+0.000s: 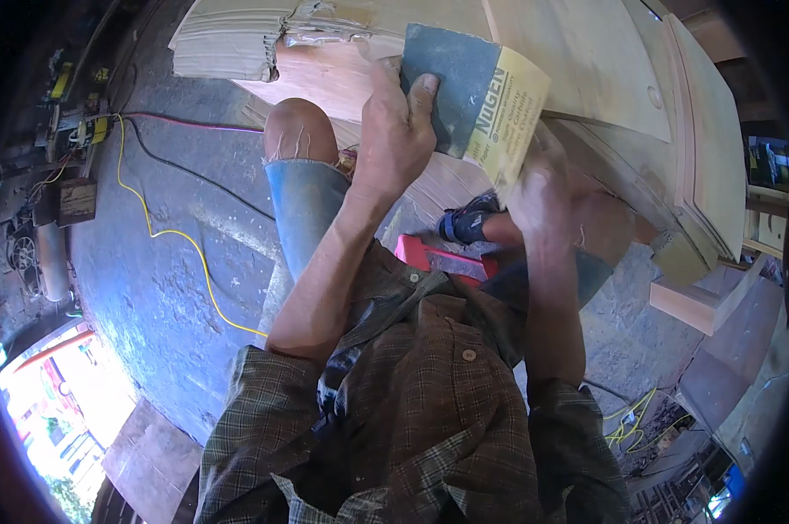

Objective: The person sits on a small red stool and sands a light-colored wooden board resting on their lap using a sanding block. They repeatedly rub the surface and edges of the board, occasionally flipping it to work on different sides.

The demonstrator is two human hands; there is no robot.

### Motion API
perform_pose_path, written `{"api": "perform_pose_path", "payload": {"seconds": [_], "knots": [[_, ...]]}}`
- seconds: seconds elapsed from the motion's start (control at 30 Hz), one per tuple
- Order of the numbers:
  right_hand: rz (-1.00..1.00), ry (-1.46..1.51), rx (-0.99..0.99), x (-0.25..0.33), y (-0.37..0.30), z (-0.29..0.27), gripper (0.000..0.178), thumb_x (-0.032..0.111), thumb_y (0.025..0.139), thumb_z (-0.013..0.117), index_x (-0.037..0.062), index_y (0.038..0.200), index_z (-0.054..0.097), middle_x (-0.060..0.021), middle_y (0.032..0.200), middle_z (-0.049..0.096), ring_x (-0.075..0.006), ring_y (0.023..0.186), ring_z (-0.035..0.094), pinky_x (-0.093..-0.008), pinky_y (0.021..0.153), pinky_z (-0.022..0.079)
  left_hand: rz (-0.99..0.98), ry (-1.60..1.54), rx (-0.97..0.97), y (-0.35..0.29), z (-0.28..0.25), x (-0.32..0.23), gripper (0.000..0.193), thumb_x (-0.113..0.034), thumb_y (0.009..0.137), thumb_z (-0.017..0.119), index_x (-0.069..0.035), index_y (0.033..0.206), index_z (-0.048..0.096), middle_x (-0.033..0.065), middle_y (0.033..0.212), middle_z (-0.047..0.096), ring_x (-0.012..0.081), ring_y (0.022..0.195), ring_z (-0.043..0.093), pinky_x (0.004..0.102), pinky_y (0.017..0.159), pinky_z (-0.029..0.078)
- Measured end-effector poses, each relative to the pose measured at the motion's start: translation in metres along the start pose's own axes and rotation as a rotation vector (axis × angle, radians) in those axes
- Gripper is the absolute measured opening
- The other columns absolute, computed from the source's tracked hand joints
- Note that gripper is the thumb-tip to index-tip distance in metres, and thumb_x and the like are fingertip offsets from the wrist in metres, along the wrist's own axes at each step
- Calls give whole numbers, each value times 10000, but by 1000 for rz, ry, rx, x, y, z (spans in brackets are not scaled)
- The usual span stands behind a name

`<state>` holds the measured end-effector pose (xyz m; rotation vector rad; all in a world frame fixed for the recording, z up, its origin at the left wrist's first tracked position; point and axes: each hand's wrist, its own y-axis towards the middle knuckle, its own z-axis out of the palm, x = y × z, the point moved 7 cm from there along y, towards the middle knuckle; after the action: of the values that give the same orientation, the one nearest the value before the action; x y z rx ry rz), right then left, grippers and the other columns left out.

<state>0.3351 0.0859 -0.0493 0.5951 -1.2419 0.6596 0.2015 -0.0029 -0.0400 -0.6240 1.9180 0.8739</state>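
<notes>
A sheet of sandpaper (454, 74) is held up between my two hands above my knees. Its dark grey grit side faces me on the left, and a yellow printed backing shows at the right part. My left hand (396, 131) grips the sheet's left edge, thumb pressed on the grit side. At the lower right edge of the yellow part, my right hand (541, 194) is closed on the sheet, somewhat blurred, its fingertips partly hidden. Just beyond the hands lies a pale plywood panel (329, 83).
Folded cardboard (224, 48) lies at the far left on the wood. Large curved wooden panels (587, 57) stand at the far right. A pink-red low seat (412, 253) is beneath me. A yellow cable (198, 249) crosses the floor at left, and an open wooden box (687, 301) stands at right.
</notes>
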Motion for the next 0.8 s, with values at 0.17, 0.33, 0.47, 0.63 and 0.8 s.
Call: {"api": "perform_pose_path", "payload": {"seconds": [0.17, 0.33, 0.47, 0.63, 0.8], "knots": [[0, -25, -136, -10, 5, 15, 576, 381, 895, 617, -30, 1282, 507, -106, 1098, 606, -143, 934, 545, -272, 836, 438, -63, -168, 104, -18, 12, -9, 200, -110, 964, 483, 13, 1119, 456, 171, 1105, 540, 186, 979, 519, 322, 833, 437], [84, -231, -191, -15, 7, 18, 606, 384, 902, 607, -39, 1307, 453, -135, 1044, 615, -154, 915, 547, -296, 803, 450, -61, -285, 91, -28, 11, -15, 207, -137, 988, 421, 8, 1135, 436, 166, 1115, 521, 211, 960, 510, 347, 843, 428], [6, -376, -219, -12, 6, 21, 410, 337, 915, 602, -39, 1075, 569, -98, 977, 624, -132, 867, 543, -288, 795, 446, -56, -366, -15, -25, 6, -9, 325, -293, 1008, 373, 25, 1039, 431, 230, 824, 598, 383, 750, 607, 432, 678, 467], [6, -302, -305, -5, 3, 16, 411, 354, 956, 521, -43, 1032, 592, -95, 948, 629, -146, 832, 551, -297, 797, 447, -166, -160, 160, -20, 12, 4, 322, -275, 992, 423, 34, 1083, 421, 246, 808, 599, 396, 760, 608, 439, 686, 463], [195, -250, -282, -2, 6, 5, 370, 341, 974, 489, -11, 971, 604, 10, 756, 529, -74, 700, 452, -234, 657, 382, -87, -260, 184, -19, 10, -1, 300, -258, 986, 445, 29, 1071, 428, 246, 818, 599, 390, 758, 608, 434, 680, 461]]}}
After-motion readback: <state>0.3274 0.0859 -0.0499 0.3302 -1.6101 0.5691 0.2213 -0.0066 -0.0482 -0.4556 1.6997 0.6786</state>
